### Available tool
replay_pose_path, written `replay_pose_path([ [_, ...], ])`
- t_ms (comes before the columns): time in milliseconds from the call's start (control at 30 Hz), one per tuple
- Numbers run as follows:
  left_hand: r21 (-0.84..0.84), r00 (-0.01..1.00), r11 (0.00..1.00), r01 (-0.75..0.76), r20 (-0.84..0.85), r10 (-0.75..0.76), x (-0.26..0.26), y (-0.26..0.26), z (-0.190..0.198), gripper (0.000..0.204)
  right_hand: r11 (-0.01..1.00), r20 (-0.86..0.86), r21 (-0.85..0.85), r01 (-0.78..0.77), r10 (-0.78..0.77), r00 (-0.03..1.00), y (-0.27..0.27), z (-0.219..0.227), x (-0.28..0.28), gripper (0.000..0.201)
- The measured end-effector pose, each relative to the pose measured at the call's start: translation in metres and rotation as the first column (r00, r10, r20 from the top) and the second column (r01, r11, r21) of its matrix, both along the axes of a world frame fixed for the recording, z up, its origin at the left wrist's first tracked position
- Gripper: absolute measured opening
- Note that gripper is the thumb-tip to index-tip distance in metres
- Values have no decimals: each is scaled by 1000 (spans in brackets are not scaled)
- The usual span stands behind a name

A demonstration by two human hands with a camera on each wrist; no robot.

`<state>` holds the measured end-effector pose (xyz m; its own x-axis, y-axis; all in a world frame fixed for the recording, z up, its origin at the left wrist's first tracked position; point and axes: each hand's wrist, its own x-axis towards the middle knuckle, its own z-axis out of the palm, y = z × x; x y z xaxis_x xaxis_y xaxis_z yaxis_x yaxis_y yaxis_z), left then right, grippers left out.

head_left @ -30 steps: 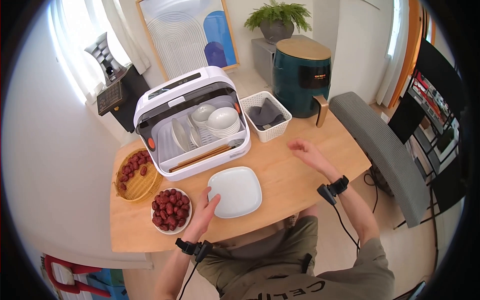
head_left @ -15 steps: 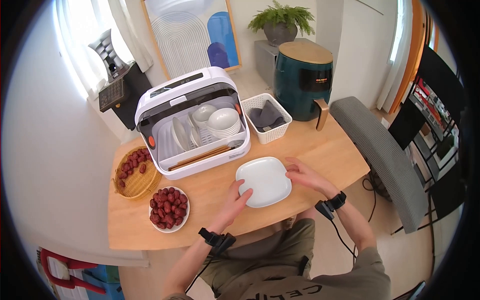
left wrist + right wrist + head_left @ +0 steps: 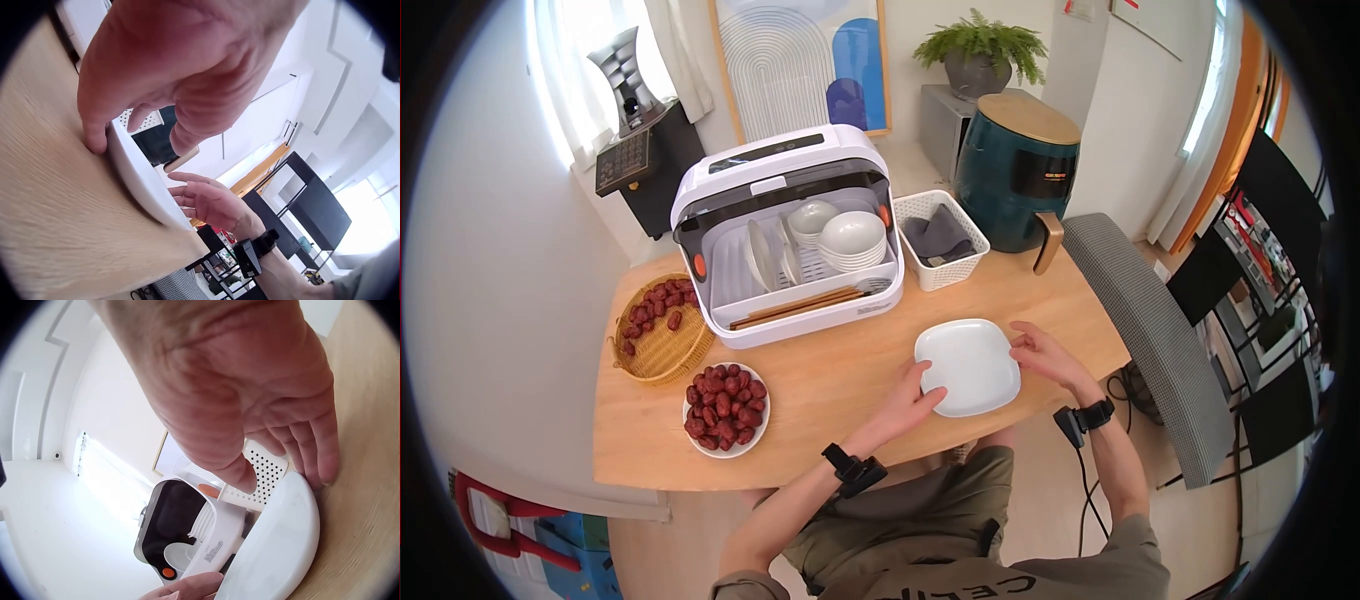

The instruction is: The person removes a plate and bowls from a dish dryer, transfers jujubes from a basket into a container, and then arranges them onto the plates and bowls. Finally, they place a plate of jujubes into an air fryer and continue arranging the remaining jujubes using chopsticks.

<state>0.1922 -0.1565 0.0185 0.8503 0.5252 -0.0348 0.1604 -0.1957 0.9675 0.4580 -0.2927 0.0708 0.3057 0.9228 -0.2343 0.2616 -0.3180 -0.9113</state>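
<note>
A white rounded-square plate (image 3: pixel 968 366) lies on the table in front of the person. The left hand (image 3: pixel 900 405) is at its left side, with fingertips right at the rim. In the left wrist view, one finger (image 3: pixel 95 139) presses down by the plate's edge (image 3: pixel 139 172), and a gap shows between thumb and rim. On the opposite side is the right hand (image 3: pixel 1048 355), fingers spread loosely near the rim. The right wrist view shows its fingertips (image 3: pixel 328 472) beside the plate's end (image 3: pixel 294 512), while the thumb stays apart from it. Neither hand curls round the plate.
A plate of red dates (image 3: pixel 725 408) stands left, beside a wicker basket (image 3: pixel 662 345) with more dates. Behind are an open white dish cabinet (image 3: pixel 800 325) with bowls, plates and chopsticks, a white plastic basket (image 3: pixel 948 272) holding grey cloth, and a green air fryer (image 3: pixel 1012 180).
The plate has slid right along the table with the left hand at its side. The right hand has come down from beyond the plate to its right rim. The head view has shifted slightly.
</note>
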Motion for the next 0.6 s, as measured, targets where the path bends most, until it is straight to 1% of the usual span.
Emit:
replay_pose_path([
  [67, 13, 1000, 1000, -1, -2, 1, -2, 5, -1, 62, 1000, 11, -23, 8, -7, 1000, 3, 3, 1, 62],
  [133, 29, 998, 999, 34, -45, -32, -1, 12, 0, 68, 999, 14, -34, 6, -5, 1000, 5, 5, 2, 62],
  [233, 39, 997, 997, 66, -43, -65, 0, 25, 1, 71, 999, 13, -50, 10, -9, 1000, 11, 13, 0, 62],
  [267, 41, 997, 997, 64, -37, -63, 0, 30, 5, 71, 998, 4, -57, 13, -13, 1000, 14, 16, -1, 62],
  [333, 103, 992, 989, 104, -83, -96, 0, 36, 10, 70, 999, -4, -41, 11, -11, 1000, 19, 14, 0, 62],
  [367, 101, 992, 990, 103, -78, -95, 0, 39, 9, 70, 999, -21, -29, 16, -16, 1000, 21, 11, 0, 61],
  [400, 96, 991, 990, 103, -96, -94, 3, 40, 7, 70, 999, -16, -34, 20, -21, 1000, 24, 9, 2, 61],
  [467, 77, 987, 989, 126, -111, -117, 6, 37, 6, 71, 997, 94, -70, -19, 26, 995, 27, 7, 4, 60],
  [500, -14, 986, 992, 123, -112, -124, 6, 39, 10, 71, 997, 96, -81, -3, 11, 995, 25, 7, 3, 60],
  [533, -98, 985, 988, 117, -112, -128, 5, 41, 13, 72, 998, 49, -67, 12, -9, 999, 28, 8, 3, 59],
  [567, -99, 984, 987, 128, -109, -139, 5, 42, 10, 72, 998, 2, -51, 25, -25, 1000, 31, 9, 2, 58],
  [600, -60, 991, 992, 112, -73, -116, 5, 42, 6, 72, 998, 5, -50, 34, -33, 999, 32, 10, 2, 58],
])
